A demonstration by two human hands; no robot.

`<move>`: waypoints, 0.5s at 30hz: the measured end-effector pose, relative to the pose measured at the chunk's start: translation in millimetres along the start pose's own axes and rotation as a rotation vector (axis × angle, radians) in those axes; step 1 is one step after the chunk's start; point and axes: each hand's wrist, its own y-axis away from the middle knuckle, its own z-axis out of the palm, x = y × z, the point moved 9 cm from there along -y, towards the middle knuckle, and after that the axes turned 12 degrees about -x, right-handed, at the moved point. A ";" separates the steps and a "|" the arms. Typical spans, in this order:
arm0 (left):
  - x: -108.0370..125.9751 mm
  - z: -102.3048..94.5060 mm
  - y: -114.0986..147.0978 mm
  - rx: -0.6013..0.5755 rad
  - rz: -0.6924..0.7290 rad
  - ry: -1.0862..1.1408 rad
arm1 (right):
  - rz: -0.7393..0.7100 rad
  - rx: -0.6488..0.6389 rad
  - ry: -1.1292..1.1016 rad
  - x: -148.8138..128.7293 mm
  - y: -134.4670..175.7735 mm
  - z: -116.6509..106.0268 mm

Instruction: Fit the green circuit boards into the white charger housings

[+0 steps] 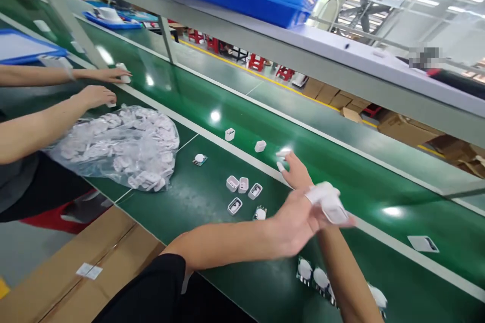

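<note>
At the far left, a co-worker's arms reach in: the farther hand [109,74] is at a small white piece [123,73], and the nearer hand [95,95] has another bit of white at its fingertips. Below them a clear plastic bag [125,146] full of white parts lies on the green table [204,197]. Just right of the bag sits a lone circuit board [199,159] with a white round top. Beyond the pale rail, two white housings stand apart on the shiny green belt [189,101]. On the near side, four open white housings [235,206] lie in a group, three close in a row and one in front, with a second circuit board [260,213] beside them.

The person's forearms cross. The right hand [299,174] hangs over the rail and belt edge, its white-covered thumb and finger spread apart with nothing visible between them. Just right and nearer, the left hand [297,219], slightly blurred, has its fingers closed around a white housing [334,208]. Below, a row of circuit boards [321,278] is partly hidden by the right forearm. At the far right, a flat white piece [419,243] rests on the belt.
</note>
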 end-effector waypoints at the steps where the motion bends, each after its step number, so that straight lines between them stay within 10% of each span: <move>1: -4.2 2.8 1.6 -0.026 -0.021 0.001 | -0.012 -0.045 -0.012 -2.0 -29.9 12.3; 9: -32.2 -13.3 -18.9 -0.037 0.007 0.029 | -0.009 -0.286 -0.083 -31.6 -153.8 75.0; 15: -12.3 -9.5 -22.7 -0.013 0.103 -0.027 | -0.082 -0.482 0.022 -132.6 -176.7 90.1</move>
